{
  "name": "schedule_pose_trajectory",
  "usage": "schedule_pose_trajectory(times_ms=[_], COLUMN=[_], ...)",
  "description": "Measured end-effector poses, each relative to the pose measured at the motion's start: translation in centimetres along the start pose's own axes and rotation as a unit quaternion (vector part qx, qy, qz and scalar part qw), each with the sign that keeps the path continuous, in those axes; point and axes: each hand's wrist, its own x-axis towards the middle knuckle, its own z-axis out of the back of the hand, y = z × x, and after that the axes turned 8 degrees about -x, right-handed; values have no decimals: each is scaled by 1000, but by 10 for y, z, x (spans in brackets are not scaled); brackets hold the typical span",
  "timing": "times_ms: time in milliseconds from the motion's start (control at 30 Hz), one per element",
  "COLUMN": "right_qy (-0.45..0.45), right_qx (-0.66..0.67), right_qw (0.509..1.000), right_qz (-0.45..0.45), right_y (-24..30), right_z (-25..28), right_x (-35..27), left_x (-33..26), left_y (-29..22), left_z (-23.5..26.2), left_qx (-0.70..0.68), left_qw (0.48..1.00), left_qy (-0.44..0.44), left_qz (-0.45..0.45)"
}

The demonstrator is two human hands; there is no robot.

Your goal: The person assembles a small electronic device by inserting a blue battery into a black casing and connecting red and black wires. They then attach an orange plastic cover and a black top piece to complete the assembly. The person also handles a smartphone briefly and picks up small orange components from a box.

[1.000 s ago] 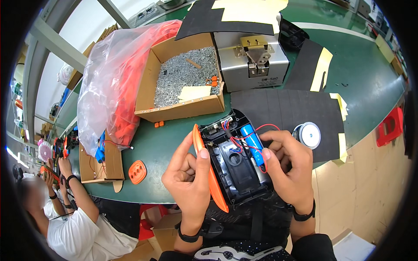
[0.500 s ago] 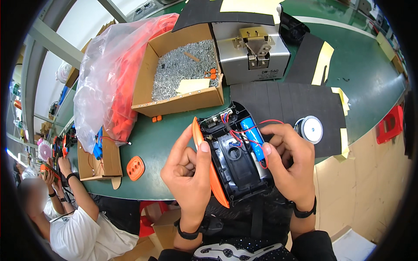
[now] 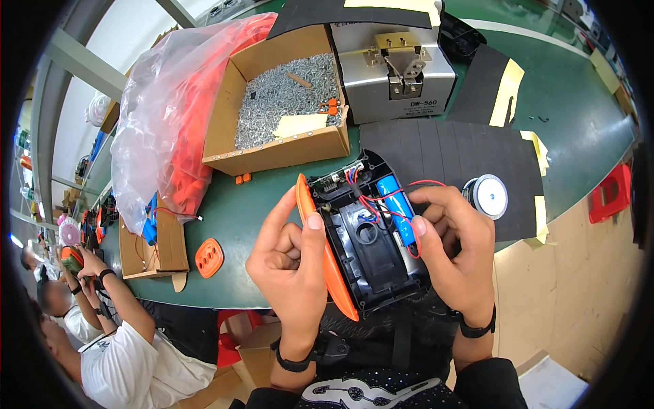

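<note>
Hands, left (image 3: 289,262) and right (image 3: 456,249), grip clamped on black housing (image 3: 371,249) between them, seemingly above table (image 3: 245,218).

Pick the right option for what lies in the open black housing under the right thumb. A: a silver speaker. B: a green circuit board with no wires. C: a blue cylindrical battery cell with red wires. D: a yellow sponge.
C: the right hand presses its thumb on a blue cylindrical cell inside the black housing, with red wires looping around it.
</note>
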Motion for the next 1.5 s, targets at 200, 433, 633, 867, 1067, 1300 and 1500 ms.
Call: schedule_pose_trajectory(times_ms=[200,433,633,867,1067,1300,1500], right_qy=[1,1,1,3,-6,-1,-2], right_qx=[-3,-9,-8,-7,-7,-6,-5], right_qw=[1000,1000,1000,1000,1000,1000,1000], right_qz=[2,5,7,-1,0,-5,-3], right_y=[0,-1,0,1,-2,-2,-2], right_z=[0,1,-1,1,-4,-2,-2], right_x=[0,0,0,1,0,0,0], left_x=[0,-2,-2,2,0,-8,-5], left_y=[-1,-2,-3,-2,-1,-6,-4], left_z=[-3,-5,-4,0,1,-8,-8], left_qx=[-24,-15,-4,-43,-62,-55,-33], left_qw=[999,1000,1000,999,998,998,999], left_qy=[-18,-5,-7,-18,-23,-19,-21], left_qz=[11,9,2,20,16,13,4])
